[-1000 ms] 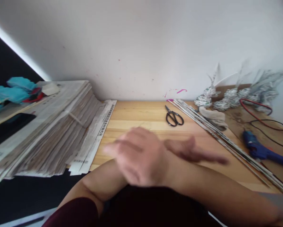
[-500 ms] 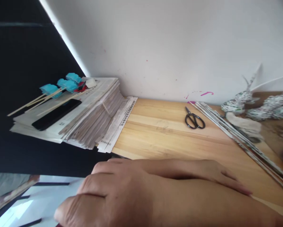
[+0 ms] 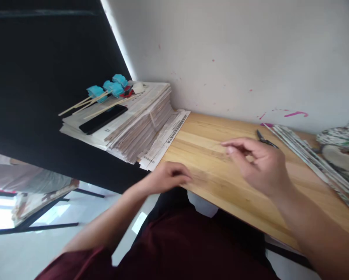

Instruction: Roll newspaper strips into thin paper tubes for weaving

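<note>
My left hand (image 3: pixel 172 177) hovers above the front edge of the wooden table (image 3: pixel 209 134), beside the newspaper stack. Its fingers curl loosely, with a gap between thumb and forefinger, and nothing visible is in it. Farther right, my right hand (image 3: pixel 258 165) is raised over the tabletop, fingers stretched toward the left and the thumb close below them. I see nothing held there either. Just behind the right hand lie black-handled scissors (image 3: pixel 263 139), partly covered by it. Thin rolled paper sticks (image 3: pixel 305 153) lie in a bundle along the right side.
A tall newspaper stack (image 3: pixel 139 134) at the left bears a black phone (image 3: pixel 102 119) and blue paper flowers (image 3: pixel 116 88) on wooden sticks. Woven paper pieces (image 3: pixel 340 132) sit at the far right. A white wall (image 3: pixel 221 46) rises behind. Another person's clothing (image 3: pixel 25 175) shows lower left.
My hands, earlier crossed low in front, are now apart, the left by the table edge and the right over the tabletop. The view has swung left and down.
</note>
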The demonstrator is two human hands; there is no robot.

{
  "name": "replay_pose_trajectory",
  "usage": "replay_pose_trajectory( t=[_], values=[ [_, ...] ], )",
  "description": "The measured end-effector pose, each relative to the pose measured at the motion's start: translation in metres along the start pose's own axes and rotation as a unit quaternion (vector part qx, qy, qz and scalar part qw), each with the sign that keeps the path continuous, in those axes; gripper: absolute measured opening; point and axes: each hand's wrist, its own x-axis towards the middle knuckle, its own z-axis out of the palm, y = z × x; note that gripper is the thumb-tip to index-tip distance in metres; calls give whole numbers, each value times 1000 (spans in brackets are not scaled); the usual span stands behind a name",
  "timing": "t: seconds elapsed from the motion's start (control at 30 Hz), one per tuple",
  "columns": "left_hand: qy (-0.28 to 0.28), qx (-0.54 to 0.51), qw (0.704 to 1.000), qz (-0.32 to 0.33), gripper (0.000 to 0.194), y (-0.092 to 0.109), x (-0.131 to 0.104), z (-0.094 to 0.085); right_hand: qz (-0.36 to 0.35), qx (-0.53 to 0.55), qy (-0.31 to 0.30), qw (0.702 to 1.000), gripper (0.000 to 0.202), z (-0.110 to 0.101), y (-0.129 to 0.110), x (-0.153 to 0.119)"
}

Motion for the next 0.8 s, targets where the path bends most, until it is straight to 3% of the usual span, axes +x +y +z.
replay_pose_trajectory(
  t=[0.07,0.13,0.17,0.23,0.37,0.63,0.8],
  values=[
    [99,86,990,-47,25,-13,-13,-34,74,-28,16,997,19,-5,36,0],
    [226,190,949,-110,30,-28,-27,-62,106,-46,27,993,22,-5,63,-2],
    [244,233,932,-129,32,-35,-33,-71,114,-55,30,992,22,-4,72,-4],
    [250,286,914,-145,40,-47,-40,-78,115,-76,22,990,22,-1,80,-7],
    [220,320,907,-161,55,-61,-34,-68,91,-95,-5,991,23,3,75,-12],
    [216,320,902,-193,41,-67,-18,-66,65,-117,-56,989,22,6,74,-13],
    [226,349,893,-174,33,-64,-18,-63,68,-109,-82,988,21,6,76,-13]
  ],
)
